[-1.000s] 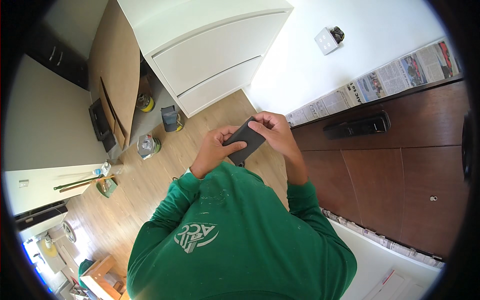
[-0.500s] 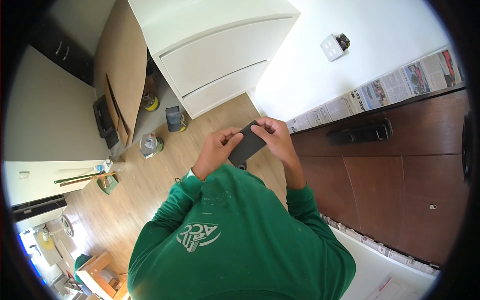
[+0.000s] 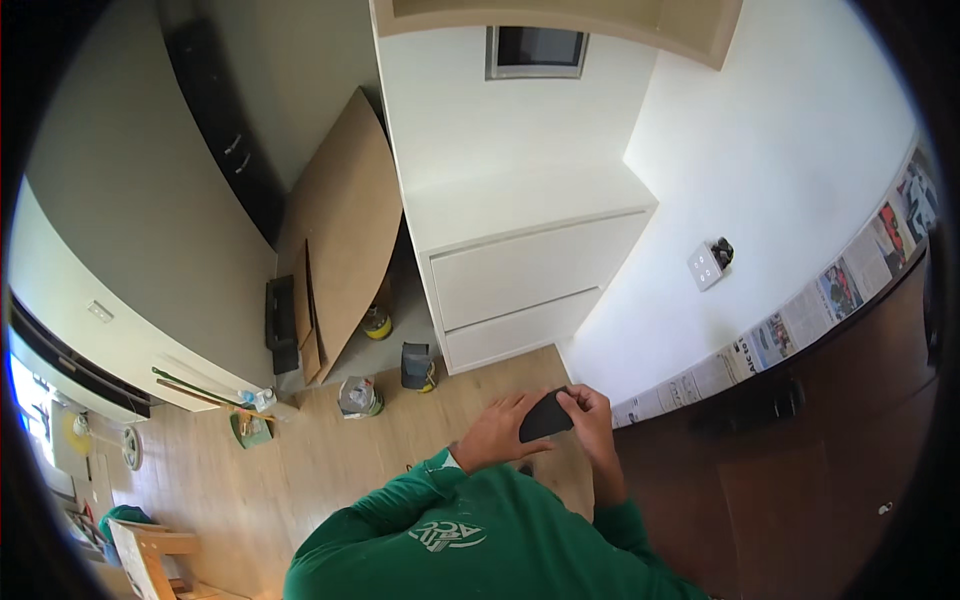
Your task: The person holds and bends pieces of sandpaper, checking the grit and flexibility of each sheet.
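A small dark grey sheet (image 3: 545, 418), which looks like sandpaper, is held up in front of my chest. My right hand (image 3: 592, 415) pinches its upper right corner between thumb and fingers. Against the sheet's left side rests my left hand (image 3: 492, 433), its back showing and its thumb stretched out along the lower edge, apart from the fingers. The left fingertips partly hide behind the sheet. Both arms wear green sleeves.
A white drawer cabinet (image 3: 530, 270) stands ahead. On the wood floor are a clear-sided tub (image 3: 358, 397) and a tin with a dark sheet over it (image 3: 418, 367). A brown board (image 3: 345, 220) leans at left. Right lies a dark brown door (image 3: 800, 480) with newspaper (image 3: 775, 340) along its edge.
The view has tilted up, showing more of the cabinet and wall. My left thumb has come off the sheet's face and spread below it; my right hand keeps its pinch.
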The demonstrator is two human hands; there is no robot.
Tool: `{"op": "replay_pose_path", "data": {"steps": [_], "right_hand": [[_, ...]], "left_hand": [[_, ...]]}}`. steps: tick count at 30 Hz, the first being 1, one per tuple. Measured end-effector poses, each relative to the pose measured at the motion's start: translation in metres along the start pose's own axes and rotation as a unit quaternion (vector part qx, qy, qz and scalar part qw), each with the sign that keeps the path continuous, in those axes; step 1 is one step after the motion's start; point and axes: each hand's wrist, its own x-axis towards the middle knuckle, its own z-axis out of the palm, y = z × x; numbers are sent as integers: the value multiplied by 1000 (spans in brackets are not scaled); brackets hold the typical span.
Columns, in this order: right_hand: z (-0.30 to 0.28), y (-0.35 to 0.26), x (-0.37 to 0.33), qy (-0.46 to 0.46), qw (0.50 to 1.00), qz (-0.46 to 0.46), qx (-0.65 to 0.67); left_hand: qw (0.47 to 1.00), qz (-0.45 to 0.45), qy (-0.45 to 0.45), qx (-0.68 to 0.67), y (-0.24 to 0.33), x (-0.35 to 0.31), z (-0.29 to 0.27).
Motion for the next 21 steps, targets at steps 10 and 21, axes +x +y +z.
{"op": "replay_pose_path", "data": {"steps": [10,21], "right_hand": [[-10,-18,-5,-176,983,-30,-52],[3,-33,5,-177,980,-5,-97]], "left_hand": [[889,-161,-107,-414,-29,-6,-12],[755,-378,-64,-532,-15,-24,-39]]}}
